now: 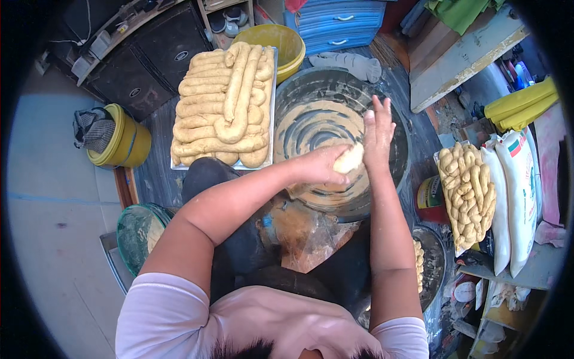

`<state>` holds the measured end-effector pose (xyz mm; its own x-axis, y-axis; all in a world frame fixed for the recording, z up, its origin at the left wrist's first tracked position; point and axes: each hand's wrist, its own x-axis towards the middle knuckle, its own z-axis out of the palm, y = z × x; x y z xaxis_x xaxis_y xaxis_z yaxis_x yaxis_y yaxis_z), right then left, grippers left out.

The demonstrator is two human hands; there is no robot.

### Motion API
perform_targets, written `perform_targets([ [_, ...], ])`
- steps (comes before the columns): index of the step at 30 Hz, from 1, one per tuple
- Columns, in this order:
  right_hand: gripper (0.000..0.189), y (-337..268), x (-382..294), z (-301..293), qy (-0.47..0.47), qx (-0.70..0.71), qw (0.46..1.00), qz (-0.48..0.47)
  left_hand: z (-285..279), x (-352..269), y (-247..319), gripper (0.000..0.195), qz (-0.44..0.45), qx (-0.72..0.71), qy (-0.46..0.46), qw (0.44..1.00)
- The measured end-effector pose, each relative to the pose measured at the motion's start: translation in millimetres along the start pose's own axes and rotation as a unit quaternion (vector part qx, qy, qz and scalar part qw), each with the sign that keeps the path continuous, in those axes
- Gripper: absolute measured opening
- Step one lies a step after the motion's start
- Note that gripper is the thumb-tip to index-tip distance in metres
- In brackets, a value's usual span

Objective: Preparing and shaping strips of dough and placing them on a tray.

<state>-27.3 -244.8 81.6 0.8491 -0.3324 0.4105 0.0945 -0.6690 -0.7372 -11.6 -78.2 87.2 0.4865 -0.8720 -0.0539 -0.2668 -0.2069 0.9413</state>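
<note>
Over a wide black round basin (341,85), its floor coated with a tan powder or crumb, both hands are raised. A pale lump of dough (349,159) lies in my left hand (320,166), its fingers curled round it. My right hand (379,134) is upright just to the right of the lump, fingers extended, the palm side towards it; whether it touches the dough cannot be told. Left of the basin, a metal tray (272,103) bears thick, tan-coated dough ropes (202,110), stacked in rows with a long looped rope on top.
A yellow bucket (298,67) stands behind the basin, a lidded yellow bucket (141,141) at the left. Twisted dough pieces (466,193) fill a tray at the right, beside white sacks (518,193). A green-rimmed basin (132,238) is by my left arm; a blue drawer unit (334,24) stands behind.
</note>
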Motion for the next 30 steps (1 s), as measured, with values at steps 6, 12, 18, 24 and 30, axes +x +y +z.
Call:
perform_targets([
  [6,0.063,-14.4,-11.1,4.1,-0.013,0.374,0.919,0.123,3.2,-0.2,-0.8,0.069,0.004,0.009,0.085,0.996],
  [12,0.069,-33.1,-28.2,17.5,-0.123,0.337,0.926,0.120,-0.4,3.0,-2.8,0.055,-0.010,0.031,-0.008,0.999],
  [18,0.074,-25.2,-20.0,15.4,-0.169,0.375,0.895,0.170,5.0,-0.7,9.7,0.044,-0.109,0.050,-0.072,0.990],
  [24,0.067,-28.6,-46.2,24.9,-0.267,0.522,0.776,0.232,-24.9,13.9,12.1,0.016,-0.018,-0.295,0.153,0.943],
  [30,0.029,-19.4,-70.1,47.1,-0.480,0.291,0.792,0.240,-125.6,-20.7,17.7,0.015,0.097,-0.510,0.331,0.788],
])
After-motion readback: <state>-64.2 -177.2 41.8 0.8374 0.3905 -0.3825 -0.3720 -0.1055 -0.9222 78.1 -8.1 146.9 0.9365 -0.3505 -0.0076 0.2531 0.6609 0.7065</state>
